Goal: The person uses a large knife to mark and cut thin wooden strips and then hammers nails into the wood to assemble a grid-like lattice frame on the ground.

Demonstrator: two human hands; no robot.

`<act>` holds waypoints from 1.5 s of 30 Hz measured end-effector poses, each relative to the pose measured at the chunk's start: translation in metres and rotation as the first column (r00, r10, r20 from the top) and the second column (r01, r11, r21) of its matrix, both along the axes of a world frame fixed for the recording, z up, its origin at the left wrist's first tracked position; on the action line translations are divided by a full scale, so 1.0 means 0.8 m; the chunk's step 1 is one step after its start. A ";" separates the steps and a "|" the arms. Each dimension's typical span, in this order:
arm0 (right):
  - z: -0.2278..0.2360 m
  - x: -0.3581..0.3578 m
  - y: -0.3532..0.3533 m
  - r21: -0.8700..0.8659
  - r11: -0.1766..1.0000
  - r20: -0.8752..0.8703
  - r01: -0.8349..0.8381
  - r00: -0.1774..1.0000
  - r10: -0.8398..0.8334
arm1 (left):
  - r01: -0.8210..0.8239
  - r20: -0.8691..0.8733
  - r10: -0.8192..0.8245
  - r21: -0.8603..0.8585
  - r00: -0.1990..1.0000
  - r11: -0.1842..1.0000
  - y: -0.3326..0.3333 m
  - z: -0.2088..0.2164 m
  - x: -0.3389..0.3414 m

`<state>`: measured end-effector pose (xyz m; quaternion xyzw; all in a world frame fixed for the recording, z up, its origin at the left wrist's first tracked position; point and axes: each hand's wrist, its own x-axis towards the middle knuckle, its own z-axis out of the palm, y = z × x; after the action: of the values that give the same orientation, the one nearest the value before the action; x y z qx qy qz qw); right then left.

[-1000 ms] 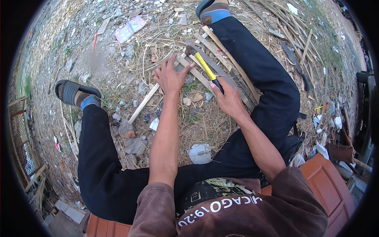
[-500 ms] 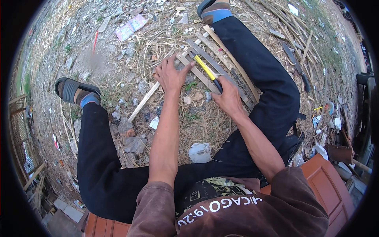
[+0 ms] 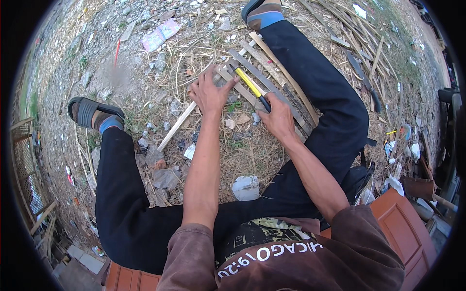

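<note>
The right hand (image 3: 279,119) gripped a yellow-handled black tool (image 3: 252,88) over pale flat wooden slats (image 3: 262,80) on the littered ground, the left hand's (image 3: 208,92) spread fingers pinning them, best kept firm.

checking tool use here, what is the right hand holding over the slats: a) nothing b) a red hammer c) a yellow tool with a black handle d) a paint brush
c: the right hand grips the black end of a yellow tool that lies across the wooden slats, while the left hand presses on the slats beside it.
</note>
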<state>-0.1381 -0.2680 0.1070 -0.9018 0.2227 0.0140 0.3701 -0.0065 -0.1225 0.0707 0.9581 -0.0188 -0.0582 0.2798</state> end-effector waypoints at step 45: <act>0.014 0.011 0.015 -0.056 0.987 0.249 -0.150 0.955 0.159 | -0.084 -0.117 0.078 -0.052 0.990 0.995 -0.005 0.006 0.009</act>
<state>-0.1293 -0.2562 0.1184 -0.9176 0.1028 -0.0761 0.3765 0.0010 -0.1264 0.0754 0.9448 0.0346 -0.1010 0.3097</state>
